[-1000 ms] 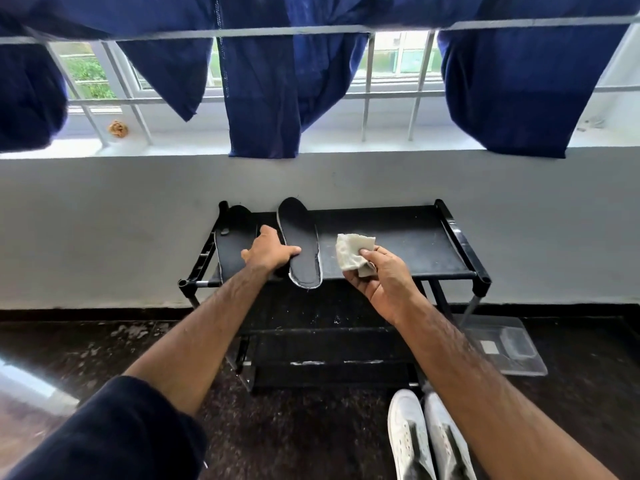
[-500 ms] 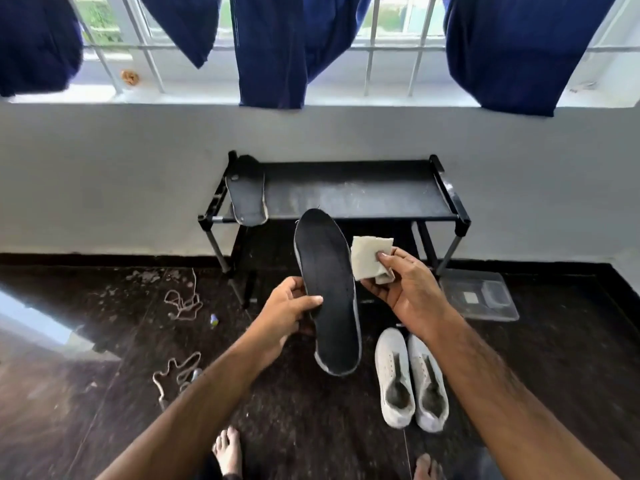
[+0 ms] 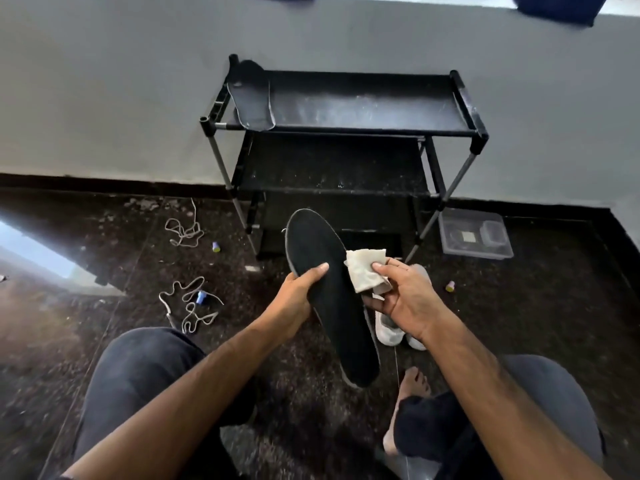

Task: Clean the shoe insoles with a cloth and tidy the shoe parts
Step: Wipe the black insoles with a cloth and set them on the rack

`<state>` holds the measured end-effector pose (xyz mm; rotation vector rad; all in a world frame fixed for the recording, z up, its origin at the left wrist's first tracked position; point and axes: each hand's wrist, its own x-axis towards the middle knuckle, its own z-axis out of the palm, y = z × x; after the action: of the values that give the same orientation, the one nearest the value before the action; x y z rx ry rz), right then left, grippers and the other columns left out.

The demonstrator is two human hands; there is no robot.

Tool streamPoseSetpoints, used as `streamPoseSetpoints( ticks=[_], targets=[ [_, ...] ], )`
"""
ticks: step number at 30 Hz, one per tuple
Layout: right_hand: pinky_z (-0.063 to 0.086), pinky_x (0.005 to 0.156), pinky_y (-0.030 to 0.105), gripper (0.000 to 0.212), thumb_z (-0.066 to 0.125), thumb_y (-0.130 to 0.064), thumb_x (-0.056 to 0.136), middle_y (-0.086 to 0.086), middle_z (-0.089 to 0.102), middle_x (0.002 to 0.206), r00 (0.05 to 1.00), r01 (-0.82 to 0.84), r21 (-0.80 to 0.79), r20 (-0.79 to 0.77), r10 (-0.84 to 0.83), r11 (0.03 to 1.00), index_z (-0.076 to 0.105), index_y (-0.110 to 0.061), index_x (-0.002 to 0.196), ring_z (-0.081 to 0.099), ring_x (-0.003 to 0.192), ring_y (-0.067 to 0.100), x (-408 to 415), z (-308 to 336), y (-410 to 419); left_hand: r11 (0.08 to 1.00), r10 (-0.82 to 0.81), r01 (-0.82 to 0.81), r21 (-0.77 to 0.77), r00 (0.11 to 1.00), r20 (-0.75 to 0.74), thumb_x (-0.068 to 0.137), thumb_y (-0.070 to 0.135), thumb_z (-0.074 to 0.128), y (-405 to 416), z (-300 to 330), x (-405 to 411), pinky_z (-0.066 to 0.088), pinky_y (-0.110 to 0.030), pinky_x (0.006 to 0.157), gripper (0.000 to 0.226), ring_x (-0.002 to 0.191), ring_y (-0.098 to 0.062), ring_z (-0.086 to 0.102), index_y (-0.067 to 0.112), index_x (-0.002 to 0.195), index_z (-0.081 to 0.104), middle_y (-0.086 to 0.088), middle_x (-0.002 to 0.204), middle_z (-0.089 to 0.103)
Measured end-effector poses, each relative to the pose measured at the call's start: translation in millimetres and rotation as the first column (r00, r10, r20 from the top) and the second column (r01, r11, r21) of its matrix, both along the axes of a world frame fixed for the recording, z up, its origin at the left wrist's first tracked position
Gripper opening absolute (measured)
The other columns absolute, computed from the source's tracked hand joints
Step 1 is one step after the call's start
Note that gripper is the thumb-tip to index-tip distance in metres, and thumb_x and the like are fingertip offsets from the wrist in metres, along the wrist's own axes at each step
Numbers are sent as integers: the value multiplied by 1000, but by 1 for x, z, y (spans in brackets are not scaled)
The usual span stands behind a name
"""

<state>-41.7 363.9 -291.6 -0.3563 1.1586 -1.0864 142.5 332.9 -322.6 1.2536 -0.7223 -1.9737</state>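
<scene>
insole [image 3: 332, 299] gripped in left hand [image 3: 294, 299], cloth [image 3: 363, 271] pinched in right hand [image 3: 405, 299] beside it

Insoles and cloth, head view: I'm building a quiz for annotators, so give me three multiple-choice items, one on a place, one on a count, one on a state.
1. Where does the second insole lie?
A. on the left end of the rack's top shelf
B. on the floor by the laces
C. inside a shoe

2. How many insoles are in view?
A. one
B. two
C. four

3. What is the right hand doing?
A. hanging idle
B. resting flat on the rack
C. pinching the cloth beside the held insole

Answers:
1 A: it lies on the rack at its left end.
2 B: one on the rack, one gripped by the left hand.
3 C: thumb and fingers pinch the folded cloth at the insole's right edge.
</scene>
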Motion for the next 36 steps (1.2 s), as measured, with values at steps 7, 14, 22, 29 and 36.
streamPoseSetpoints(
  ticks=[7,14,22,29,36],
  targets=[
    [64,70,40,22,51,-7,101,13,71,103,998,-55,35,10,55,998,62,-4,120,70,92,22,1,-12,-1,994,107,-108,-23,993,-52,95,-2,55,-19,-12,-7,59,-42,88,44,106,-31,71,14,135,58,-14,122,72],
    [57,92,41,16,59,-13,100,5,75,101,819,-51,-325,-555,-147,944,73,-14,107,70,98,20,-13,10,-45,999,20,-27,-19,960,-278,90,-18,42,-25,-16,-10,52,-73,83,63,110,-59,62,21,139,45,-40,127,58],
    [55,90,31,28,63,-1,94,5,65,113,152,-622,-369,-922,-357,691,71,-5,120,62,103,19,24,-28,-60,981,-62,49,-187,996,-69,85,-23,49,-26,-21,-14,54,-42,96,76,119,-29,64,26,144,50,-12,129,67],
    [59,85,39,31,52,-7,94,9,72,113,63,-633,-281,-947,-314,722,69,-4,119,68,97,24,44,-30,-51,945,-150,148,-293,989,17,79,-17,51,-27,-22,-19,55,-23,84,70,107,-14,67,22,138,50,-8,116,67],
    [52,93,17,30,62,3,92,-1,76,112,611,-496,-429,-790,-48,755,76,-9,117,70,104,5,58,-13,-47,991,-98,98,-87,995,7,98,-10,40,-21,-30,-13,59,-28,79,35,91,-18,71,13,109,63,-3,92,75]
  ],
)
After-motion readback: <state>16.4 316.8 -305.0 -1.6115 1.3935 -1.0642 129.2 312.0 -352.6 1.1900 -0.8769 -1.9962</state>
